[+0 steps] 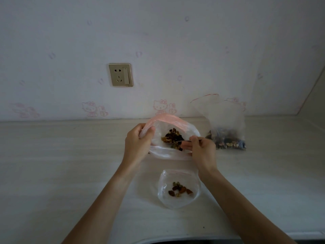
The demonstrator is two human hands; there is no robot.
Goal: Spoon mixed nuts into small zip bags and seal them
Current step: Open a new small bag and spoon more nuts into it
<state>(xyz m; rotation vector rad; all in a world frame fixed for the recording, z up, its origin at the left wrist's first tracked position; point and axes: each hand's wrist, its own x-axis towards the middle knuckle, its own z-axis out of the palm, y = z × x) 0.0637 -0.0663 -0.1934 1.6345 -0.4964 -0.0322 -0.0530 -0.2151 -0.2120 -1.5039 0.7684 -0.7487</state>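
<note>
This looks like a home, most likely a kitchen corner or a small domestic worktop. A pale wood-grain laminate counter (70,164) runs along a white wall covered in wallpaper printed with faint pink cartoon cats and hearts (91,108), the sort of decoration found in a private house, not a shop or lab. A champagne-coloured wall socket plate with a rocker switch (120,75) sits just above the counter. Clear plastic zip bags holding mixed nuts and dried fruit (226,138) stand on the counter against the wall. At the bottom edge a dark curved rim (175,241) shows, possibly a sink.
</note>
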